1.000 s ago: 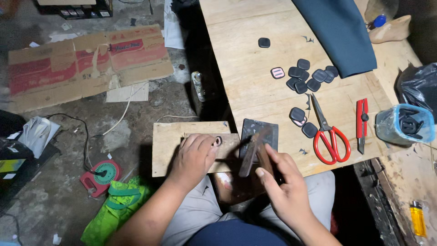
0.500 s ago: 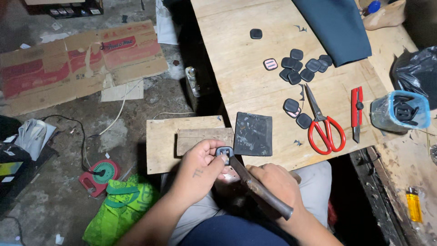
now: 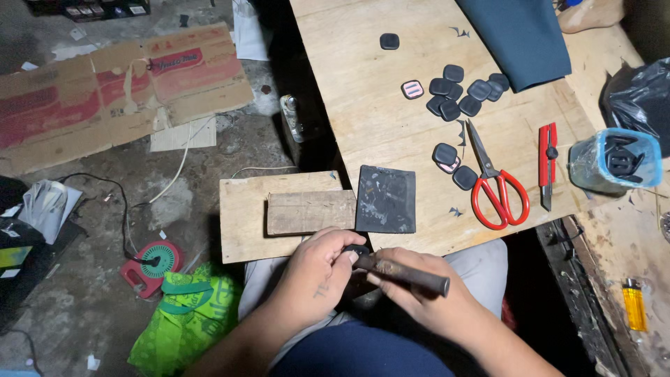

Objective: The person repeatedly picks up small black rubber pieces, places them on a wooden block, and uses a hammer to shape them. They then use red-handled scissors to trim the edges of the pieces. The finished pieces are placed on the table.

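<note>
Over the lap, at the near edge of the bench [image 3: 349, 105], the left hand [image 3: 317, 279] pinches one small black pad [image 3: 356, 250] steady while the right hand [image 3: 419, 297] is closed around one dark metal rod [image 3: 405, 274], tip at it; beyond lie roughly thirteen similar pads [image 3: 460, 94], one red scissors [image 3: 497, 188], one red cutter [image 3: 548, 164]

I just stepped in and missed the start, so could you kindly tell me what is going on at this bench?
A seated person works over their lap at the edge of a plywood table. The left hand pinches a small dark rounded piece, while the right hand grips a dark rod-like tool whose tip meets that piece. Just ahead lie a wooden block and a dark square pad. Further out sit a cluster of similar dark pieces, red scissors and a red utility knife.
</note>
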